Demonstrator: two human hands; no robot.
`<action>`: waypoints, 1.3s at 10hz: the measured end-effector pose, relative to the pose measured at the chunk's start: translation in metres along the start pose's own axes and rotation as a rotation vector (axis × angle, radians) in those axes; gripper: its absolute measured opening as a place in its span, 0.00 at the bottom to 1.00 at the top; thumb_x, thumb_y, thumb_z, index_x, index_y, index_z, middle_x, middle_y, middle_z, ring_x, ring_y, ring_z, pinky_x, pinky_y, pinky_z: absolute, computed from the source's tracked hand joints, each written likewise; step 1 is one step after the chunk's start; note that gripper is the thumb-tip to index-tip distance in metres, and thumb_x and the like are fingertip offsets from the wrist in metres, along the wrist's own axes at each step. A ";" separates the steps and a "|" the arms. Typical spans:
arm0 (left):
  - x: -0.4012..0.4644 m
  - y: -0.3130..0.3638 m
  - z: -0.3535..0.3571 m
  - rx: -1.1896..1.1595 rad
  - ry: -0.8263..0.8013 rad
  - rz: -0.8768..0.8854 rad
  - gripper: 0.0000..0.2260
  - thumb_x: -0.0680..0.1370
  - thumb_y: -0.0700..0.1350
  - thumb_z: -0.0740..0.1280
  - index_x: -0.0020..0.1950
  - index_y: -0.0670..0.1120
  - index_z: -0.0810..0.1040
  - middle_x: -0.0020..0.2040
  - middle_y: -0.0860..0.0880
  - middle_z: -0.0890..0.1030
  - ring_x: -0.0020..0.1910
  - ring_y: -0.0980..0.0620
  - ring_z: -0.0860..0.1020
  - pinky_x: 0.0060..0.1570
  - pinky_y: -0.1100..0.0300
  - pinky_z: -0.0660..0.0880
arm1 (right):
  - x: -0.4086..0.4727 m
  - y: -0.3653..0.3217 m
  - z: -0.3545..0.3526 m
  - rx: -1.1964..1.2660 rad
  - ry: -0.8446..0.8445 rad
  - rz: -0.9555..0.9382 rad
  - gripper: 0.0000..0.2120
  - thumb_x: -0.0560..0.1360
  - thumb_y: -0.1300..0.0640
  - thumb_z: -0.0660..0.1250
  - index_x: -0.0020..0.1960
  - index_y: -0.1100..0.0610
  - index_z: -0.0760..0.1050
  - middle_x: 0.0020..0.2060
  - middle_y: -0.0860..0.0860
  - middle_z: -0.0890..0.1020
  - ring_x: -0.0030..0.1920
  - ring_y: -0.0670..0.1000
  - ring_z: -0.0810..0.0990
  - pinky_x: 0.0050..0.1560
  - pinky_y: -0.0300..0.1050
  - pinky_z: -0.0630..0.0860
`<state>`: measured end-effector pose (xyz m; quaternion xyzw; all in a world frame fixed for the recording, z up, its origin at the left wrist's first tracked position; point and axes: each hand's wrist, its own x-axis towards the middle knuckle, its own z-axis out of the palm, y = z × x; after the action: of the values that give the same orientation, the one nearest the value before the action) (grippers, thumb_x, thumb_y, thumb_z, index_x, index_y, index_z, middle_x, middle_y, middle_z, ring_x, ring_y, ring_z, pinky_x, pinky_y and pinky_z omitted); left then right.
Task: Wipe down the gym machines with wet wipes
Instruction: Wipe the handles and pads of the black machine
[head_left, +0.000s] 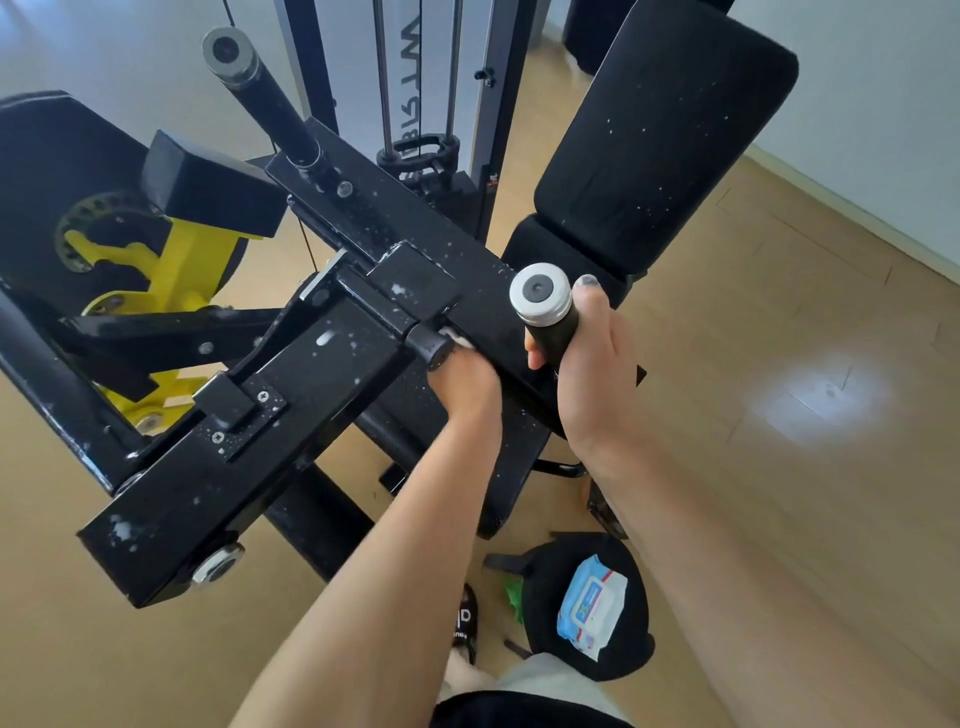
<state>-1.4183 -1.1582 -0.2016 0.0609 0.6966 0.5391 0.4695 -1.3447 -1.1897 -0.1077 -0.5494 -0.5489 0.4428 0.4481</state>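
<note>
Black gym machine frame (291, 395), speckled with white foam. White wet wipe (460, 339) bunched against frame. Wipes pack (592, 605) on black seat below.

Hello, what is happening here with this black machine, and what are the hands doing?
A person is cleaning a gym machine. The left hand presses a white wet wipe against the black frame, which shows white specks. The right hand grips a handle with a silver cap. A pack of wipes lies on a black seat below.

bare forearms, no sleeves; dark-painted thumbnail (588, 281); black slide sandal (466, 621); pale shorts (550, 680).
</note>
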 end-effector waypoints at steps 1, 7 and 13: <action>-0.010 -0.011 -0.004 0.131 -0.039 0.129 0.18 0.86 0.42 0.52 0.65 0.31 0.72 0.61 0.32 0.77 0.58 0.35 0.77 0.58 0.47 0.74 | -0.001 -0.001 0.001 0.016 0.007 -0.010 0.26 0.84 0.51 0.48 0.38 0.70 0.67 0.28 0.55 0.72 0.32 0.48 0.72 0.33 0.36 0.69; -0.094 0.016 -0.069 0.802 -0.256 0.922 0.10 0.85 0.47 0.54 0.48 0.46 0.71 0.42 0.50 0.77 0.38 0.48 0.76 0.36 0.52 0.74 | -0.006 -0.011 -0.008 0.040 -0.107 0.076 0.33 0.87 0.44 0.44 0.34 0.62 0.69 0.30 0.54 0.76 0.34 0.45 0.74 0.40 0.32 0.72; -0.025 0.111 -0.026 1.329 -0.867 1.068 0.09 0.78 0.40 0.68 0.57 0.46 0.73 0.52 0.45 0.81 0.51 0.44 0.81 0.53 0.47 0.78 | -0.016 -0.036 0.023 0.142 0.325 -0.004 0.29 0.87 0.46 0.47 0.37 0.57 0.76 0.34 0.50 0.81 0.40 0.45 0.80 0.50 0.44 0.78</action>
<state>-1.4697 -1.1456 -0.0979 0.8191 0.5061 0.1070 0.2480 -1.3748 -1.2061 -0.0769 -0.5796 -0.4376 0.3848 0.5696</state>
